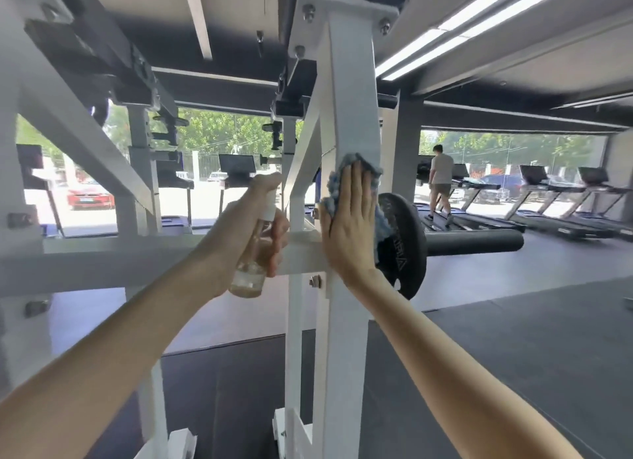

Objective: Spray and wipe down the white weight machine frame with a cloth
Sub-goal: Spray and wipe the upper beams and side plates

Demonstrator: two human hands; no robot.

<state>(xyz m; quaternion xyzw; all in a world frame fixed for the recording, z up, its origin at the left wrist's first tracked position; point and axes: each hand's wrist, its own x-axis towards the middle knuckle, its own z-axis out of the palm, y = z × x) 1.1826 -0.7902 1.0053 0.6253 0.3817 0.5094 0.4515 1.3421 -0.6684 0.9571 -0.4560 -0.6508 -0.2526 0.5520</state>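
White steel makes the biggest thing in view: the weight machine frame [352,116], whose upright post runs through the centre of the picture from top to bottom. A horizontal bar of the same frame goes from the post to the left edge, and slanted beams fill the upper left. Dark floor [513,338] covers the lower right. A row of treadmills [548,198] stands at the far right before large windows, and a person [442,181] is on one of them, with the back to the camera. Just right of the post, a black weight plate [407,253] sits on a thick black sleeve [476,241] that points to the right.

Both arms reach up from the lower corners. The right hand [349,225] lies flat on the post at the centre of the frame, with fingers straight and together, and it presses the cloth [363,162] against the white metal. This cloth is blue-grey and crumpled; it shows above the fingertips and along the right side of the palm. The left hand [236,225] is just left of the post, before the horizontal bar. Its fingers are curled around a clear spray bottle [250,273], held upright with a white top. The bottle has a little pale liquid at its bottom.
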